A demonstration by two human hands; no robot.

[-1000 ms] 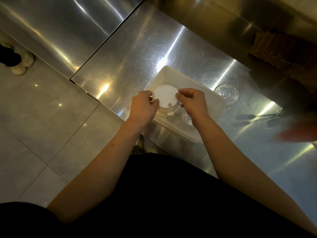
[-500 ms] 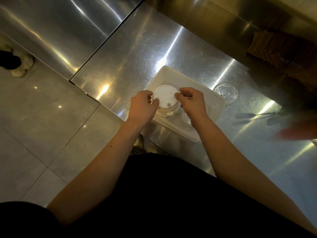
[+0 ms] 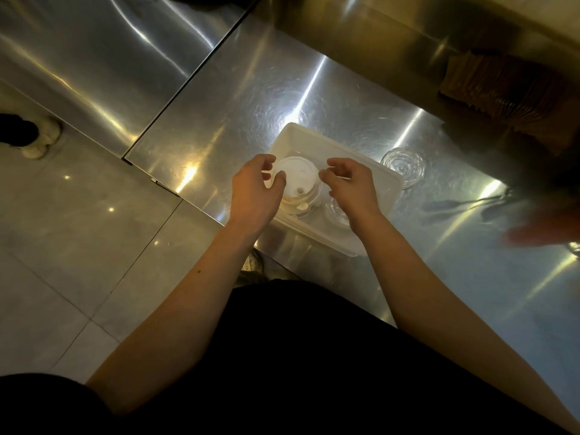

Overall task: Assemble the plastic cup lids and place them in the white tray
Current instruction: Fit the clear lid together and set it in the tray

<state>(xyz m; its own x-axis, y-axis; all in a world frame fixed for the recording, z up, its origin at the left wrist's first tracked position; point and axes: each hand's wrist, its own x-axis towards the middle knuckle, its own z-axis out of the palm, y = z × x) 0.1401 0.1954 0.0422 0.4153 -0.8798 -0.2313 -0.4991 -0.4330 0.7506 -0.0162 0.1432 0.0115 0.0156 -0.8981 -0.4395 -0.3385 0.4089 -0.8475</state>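
A white tray [image 3: 295, 133] sits on the steel counter near its front edge. Inside it, a stack of white cup lids [image 3: 296, 177] rises at the left, with a clear lid [image 3: 337, 211] beside it, partly hidden under my right wrist. My left hand [image 3: 255, 191] hovers just left of the stack, fingers spread and curled, holding nothing. On the stack's right is my right hand [image 3: 351, 183], fingers loosely curled and apart, off the top lid.
A stack of clear lids [image 3: 403, 164] stands on the counter just right of the tray. Dark utensils [image 3: 455, 204] lie farther right, beside a blurred reddish shape [image 3: 539, 233]. Brown paper items [image 3: 502, 86] fill the back right. The counter edge drops to tiled floor [image 3: 78, 230] at left.
Both hands have let go of the top white lid and drawn slightly apart; the lid now rests on the stack in the tray.
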